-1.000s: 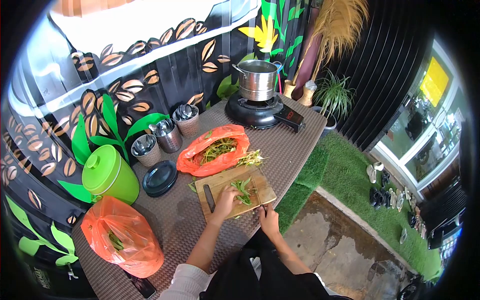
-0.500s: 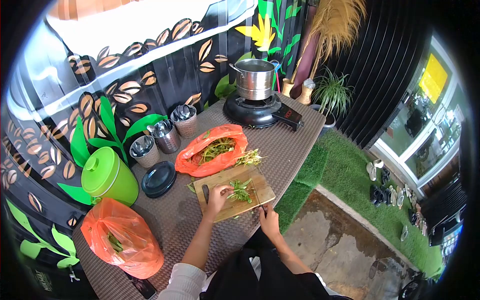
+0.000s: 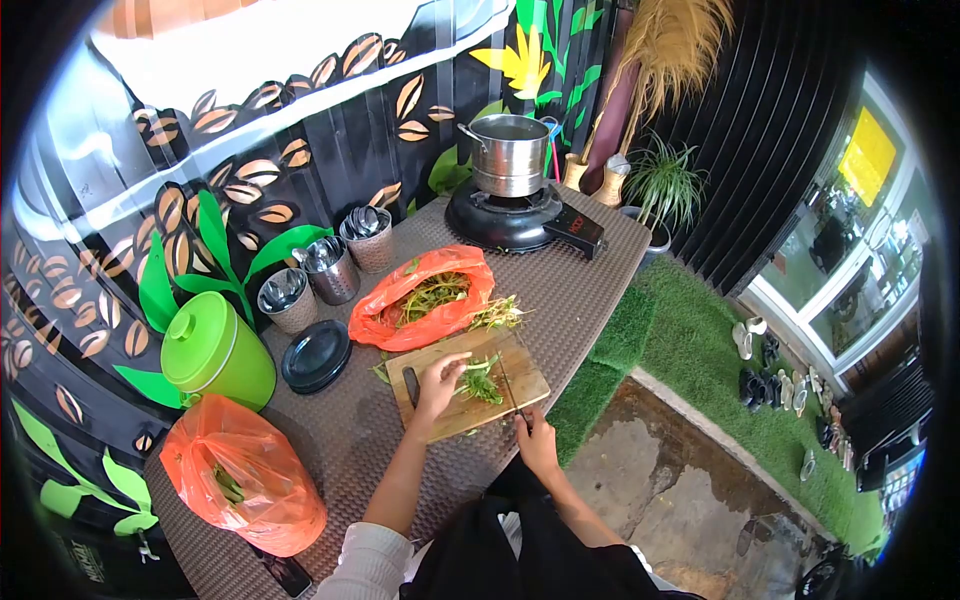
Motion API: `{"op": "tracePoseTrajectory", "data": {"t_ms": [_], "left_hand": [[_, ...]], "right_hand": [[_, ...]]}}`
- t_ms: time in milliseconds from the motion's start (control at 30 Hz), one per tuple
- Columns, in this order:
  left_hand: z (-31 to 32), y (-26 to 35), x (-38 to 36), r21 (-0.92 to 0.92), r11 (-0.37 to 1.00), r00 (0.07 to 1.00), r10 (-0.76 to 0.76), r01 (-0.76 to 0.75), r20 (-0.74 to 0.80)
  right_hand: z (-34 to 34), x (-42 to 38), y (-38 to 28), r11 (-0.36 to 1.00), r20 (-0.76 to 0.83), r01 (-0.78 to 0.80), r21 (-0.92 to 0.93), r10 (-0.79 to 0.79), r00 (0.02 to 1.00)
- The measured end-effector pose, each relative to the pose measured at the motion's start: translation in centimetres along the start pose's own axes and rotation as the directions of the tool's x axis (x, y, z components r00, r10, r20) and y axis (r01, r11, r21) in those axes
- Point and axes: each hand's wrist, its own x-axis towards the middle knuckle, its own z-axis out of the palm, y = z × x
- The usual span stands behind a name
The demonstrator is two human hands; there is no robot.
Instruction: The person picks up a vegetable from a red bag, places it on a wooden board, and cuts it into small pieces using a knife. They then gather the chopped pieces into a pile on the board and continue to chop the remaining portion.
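A wooden cutting board [image 3: 450, 420] lies near the table's front edge with a small bunch of leafy greens [image 3: 481, 386] on it. My left hand [image 3: 436, 386] is over the board's left half, its fingers bent round the pale stem ends of the greens. At the board's right edge, my right hand [image 3: 537, 440] is closed round the handle of a knife [image 3: 509, 384]. The blade points away from me, just right of the greens, and looks thin and dark. Behind the board sits an open orange plastic bag [image 3: 384, 335] full of stemmed greens, some spilling out on its right.
A steel pot [image 3: 508, 160] stands on a black portable stove [image 3: 500, 222] at the far corner. Along the left are cutlery cups [image 3: 330, 270], dark stacked plates [image 3: 316, 357], a green lidded container [image 3: 215, 355] and a second orange bag [image 3: 245, 480]. A phone [image 3: 285, 575] lies near the front edge.
My left hand has lifted slightly and its fingers have straightened and shifted along the stems. The greens have moved a little on the board. My right hand and the knife have barely moved.
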Motion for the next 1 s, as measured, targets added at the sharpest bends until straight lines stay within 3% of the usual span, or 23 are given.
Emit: {"op": "tracePoseTrajectory", "data": {"t_ms": [67, 200, 233, 367, 467, 600, 800, 867, 1000], "left_hand": [[-0.7, -1.3, 0.9, -0.117, 0.993, 0.998, -0.001, -0.006, -0.057], [-1.6, -0.8, 1.6, -0.149, 0.988, 0.994, -0.062, 0.048, -0.094], [-2.1, -1.1, 1.8, -0.193, 0.977, 0.995, -0.088, 0.094, 0.043], [-1.8, -1.0, 1.6, -0.017, 0.982, 0.976, -0.186, 0.189, 0.110], [-1.8, -4.0, 2.1, -0.062, 0.988, 0.990, -0.141, 0.140, -0.013], [-2.3, -5.5, 2.2, 0.047, 0.992, 0.993, -0.116, 0.116, -0.015], [-2.2, -4.1, 2.5, -0.023, 0.988, 0.987, -0.152, 0.153, 0.053], [-1.5, -3.0, 2.8, -0.144, 0.979, 0.988, -0.137, 0.146, 0.072], [0.2, -0.1, 3.1, -0.154, 0.981, 0.985, -0.100, 0.122, 0.139]], "right_hand": [[0.1, 0.0, 0.2, 1.000, -0.002, 0.001, 0.005, -0.001, 1.000], [0.2, 0.1, 0.8, 0.999, -0.005, -0.024, 0.021, 0.024, 1.000], [0.1, 0.2, 0.8, 0.999, -0.001, -0.034, 0.024, 0.034, 0.999], [-0.2, 0.3, 0.4, 0.999, -0.008, -0.031, 0.020, 0.031, 0.999], [-0.4, 0.3, 0.1, 0.998, -0.001, -0.051, 0.027, 0.051, 0.999], [-0.3, 0.4, 0.7, 1.000, -0.009, -0.032, 0.000, 0.032, 0.999], [-0.2, 0.5, 1.4, 0.999, -0.004, -0.036, 0.035, 0.036, 0.999], [-0.1, 0.5, 1.4, 0.999, 0.002, -0.044, 0.030, 0.044, 0.999], [0.1, 0.6, 1.5, 0.999, 0.002, -0.039, 0.027, 0.039, 0.999]]}}
